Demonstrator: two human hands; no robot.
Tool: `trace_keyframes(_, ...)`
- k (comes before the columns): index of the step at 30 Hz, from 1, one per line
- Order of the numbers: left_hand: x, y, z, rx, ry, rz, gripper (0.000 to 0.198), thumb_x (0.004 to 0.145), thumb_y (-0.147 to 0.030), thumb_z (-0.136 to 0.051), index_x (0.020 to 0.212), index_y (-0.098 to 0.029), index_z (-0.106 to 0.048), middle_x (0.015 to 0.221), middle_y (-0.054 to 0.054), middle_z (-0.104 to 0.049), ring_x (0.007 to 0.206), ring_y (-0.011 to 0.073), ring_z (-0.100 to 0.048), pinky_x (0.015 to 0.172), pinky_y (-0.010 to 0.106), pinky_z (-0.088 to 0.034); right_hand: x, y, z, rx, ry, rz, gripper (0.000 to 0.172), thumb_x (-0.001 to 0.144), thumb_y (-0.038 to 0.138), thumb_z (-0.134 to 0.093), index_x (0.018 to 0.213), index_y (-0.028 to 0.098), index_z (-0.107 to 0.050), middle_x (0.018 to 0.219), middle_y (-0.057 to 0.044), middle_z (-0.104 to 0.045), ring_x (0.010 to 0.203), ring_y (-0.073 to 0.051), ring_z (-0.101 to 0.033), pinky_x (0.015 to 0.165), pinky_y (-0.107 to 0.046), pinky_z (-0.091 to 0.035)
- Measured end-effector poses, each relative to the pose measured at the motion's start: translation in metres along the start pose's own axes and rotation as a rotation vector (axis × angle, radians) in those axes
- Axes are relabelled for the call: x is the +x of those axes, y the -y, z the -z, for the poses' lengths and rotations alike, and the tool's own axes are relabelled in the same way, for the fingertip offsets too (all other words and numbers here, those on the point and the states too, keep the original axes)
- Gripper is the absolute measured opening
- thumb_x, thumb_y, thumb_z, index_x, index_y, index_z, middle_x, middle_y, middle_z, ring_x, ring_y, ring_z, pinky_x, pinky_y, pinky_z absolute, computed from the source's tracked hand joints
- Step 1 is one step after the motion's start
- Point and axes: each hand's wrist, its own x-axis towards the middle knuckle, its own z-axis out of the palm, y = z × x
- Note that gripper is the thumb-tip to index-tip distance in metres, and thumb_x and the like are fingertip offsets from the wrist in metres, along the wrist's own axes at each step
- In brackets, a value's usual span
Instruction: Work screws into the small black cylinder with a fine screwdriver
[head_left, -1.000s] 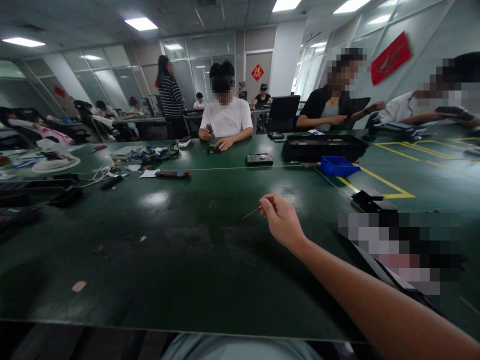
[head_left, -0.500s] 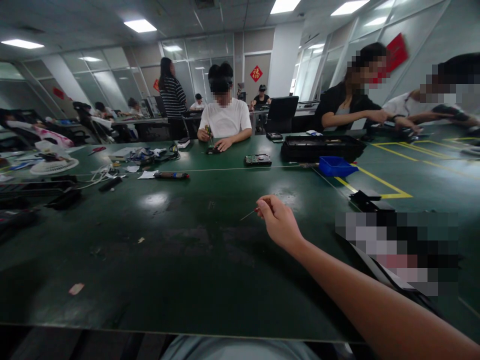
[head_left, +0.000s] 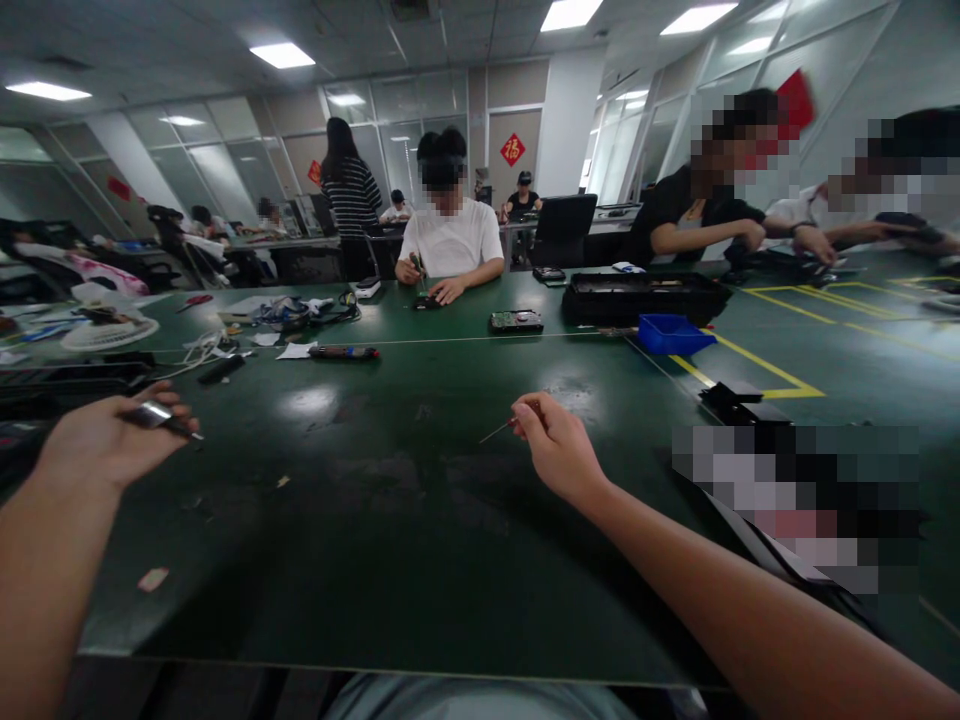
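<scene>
My right hand (head_left: 559,440) is closed over the middle of the green table, its fingers pinching a thin screwdriver (head_left: 495,431). The slender metal shaft points left and a bit of red handle shows at the fingertips. At the left, my left hand (head_left: 97,435) is turned partly palm up above the table, fingers curled round a small black-and-silver tool (head_left: 154,413). A thin metal tip sticks out of that tool toward the right; its exact kind is unclear. The two hands are well apart, and neither touches the other's tool.
A bare hard drive (head_left: 516,321) lies beyond my right hand, near a black tray (head_left: 645,297) and a blue bin (head_left: 675,334). A dark pen-like tool (head_left: 345,352) rests farther left. Across the table a person in a white shirt (head_left: 454,240) works on a small dark part.
My left hand has come into view from the left with the black-and-silver tool in it. My right hand keeps its place, still holding the screwdriver.
</scene>
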Motion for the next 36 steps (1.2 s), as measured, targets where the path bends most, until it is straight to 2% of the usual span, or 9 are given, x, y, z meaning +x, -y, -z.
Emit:
trace_keyframes(4, -0.031, 0.026, -0.05, -0.087, 0.408, 0.137, 0.025, 0.08, -0.009, -0.043, 0.096, -0.009, -0.061, 0.074, 0.005, -0.055, 0.07, 0.0162, -0.05, 0.066, 0.033, -0.049, 0.0, -0.002, 0.001, 0.004, -0.009, -0.007, 0.023, 0.099, 0.038, -0.044, 0.095, 0.021, -0.06, 0.08, -0.003, -0.068, 0.075, -0.02, -0.065, 0.069, -0.032, -0.046)
trace_keyframes(9, -0.1, 0.057, -0.115, -0.061, 0.767, 0.188, 0.045, 0.065, -0.004, -0.057, 0.108, -0.013, -0.059, 0.086, 0.004, -0.056, 0.076, 0.0159, -0.055, 0.069, 0.03, -0.048, -0.001, -0.003, 0.002, 0.011, -0.015, -0.027, 0.024, 0.099, 0.04, -0.045, 0.095, 0.021, -0.06, 0.082, -0.004, -0.069, 0.077, -0.02, -0.065, 0.069, -0.032, -0.046)
trace_keyframes(11, -0.122, 0.074, -0.133, 0.058, 0.837, 0.109, 0.049, 0.061, 0.0, -0.057, 0.107, -0.016, -0.057, 0.091, 0.003, -0.057, 0.078, 0.0139, -0.056, 0.07, 0.027, -0.045, -0.001, -0.002, 0.003, 0.014, -0.008, -0.022, 0.025, 0.099, 0.041, -0.044, 0.096, 0.021, -0.06, 0.082, -0.004, -0.068, 0.076, -0.02, -0.064, 0.069, -0.032, -0.046)
trace_keyframes(15, -0.156, 0.104, -0.156, 0.558, 0.949, -0.149, 0.032, 0.073, -0.012, -0.066, 0.104, -0.017, -0.06, 0.095, 0.004, -0.062, 0.087, 0.0187, -0.058, 0.078, 0.031, -0.043, -0.001, 0.001, 0.004, 0.019, -0.015, -0.012, 0.024, 0.099, 0.039, -0.044, 0.097, 0.022, -0.06, 0.082, -0.003, -0.067, 0.075, -0.019, -0.063, 0.067, -0.032, -0.044)
trace_keyframes(19, -0.171, 0.127, -0.17, 0.766, 1.011, -0.352, 0.03, 0.078, -0.013, -0.066, 0.108, -0.019, -0.062, 0.1, 0.004, -0.067, 0.092, 0.0217, -0.061, 0.08, 0.033, -0.046, -0.001, 0.006, 0.005, -0.054, -0.04, -0.013, 0.026, 0.097, 0.04, -0.047, 0.084, 0.022, -0.061, 0.07, -0.001, -0.064, 0.064, -0.017, -0.058, 0.061, -0.03, -0.04)
trace_keyframes(22, -0.165, 0.147, -0.174, 0.754, 1.019, -0.581, 0.03, 0.08, -0.01, -0.066, 0.108, -0.02, -0.064, 0.107, 0.005, -0.068, 0.099, 0.0223, -0.062, 0.089, 0.036, -0.048, -0.002, 0.009, 0.005, -0.073, -0.048, 0.002, 0.029, 0.095, 0.041, -0.051, 0.076, 0.021, -0.059, 0.063, 0.001, -0.06, 0.057, -0.016, -0.055, 0.058, -0.03, -0.038)
trace_keyframes(25, -0.153, 0.164, -0.174, 0.756, 1.063, -0.765, 0.031, 0.081, -0.004, -0.063, 0.106, -0.022, -0.068, 0.114, 0.004, -0.068, 0.109, 0.0225, -0.061, 0.101, 0.04, -0.044, -0.006, 0.009, 0.004, 0.025, -0.088, 0.018, 0.025, 0.097, 0.038, -0.049, 0.081, 0.022, -0.058, 0.067, 0.001, -0.061, 0.061, -0.016, -0.057, 0.06, -0.03, -0.041)
trace_keyframes(31, -0.146, 0.174, -0.171, 0.676, 1.065, -0.721, 0.038, 0.084, -0.01, -0.067, 0.12, -0.021, -0.065, 0.123, 0.006, -0.067, 0.115, 0.0223, -0.061, 0.106, 0.04, -0.044, -0.011, 0.009, 0.005, 0.119, -0.196, 0.109, 0.019, 0.099, 0.036, -0.045, 0.097, 0.022, -0.058, 0.078, -0.001, -0.064, 0.07, -0.017, -0.061, 0.065, -0.031, -0.046)
trace_keyframes(36, -0.151, 0.171, -0.17, 0.66, 1.07, -0.699, 0.034, 0.086, -0.017, -0.068, 0.119, -0.022, -0.066, 0.122, 0.005, -0.067, 0.116, 0.0229, -0.061, 0.107, 0.041, -0.044, -0.012, 0.008, 0.005, 0.066, -0.166, 0.153, 0.017, 0.1, 0.034, -0.045, 0.1, 0.023, -0.057, 0.08, -0.002, -0.067, 0.073, -0.018, -0.065, 0.068, -0.032, -0.048)
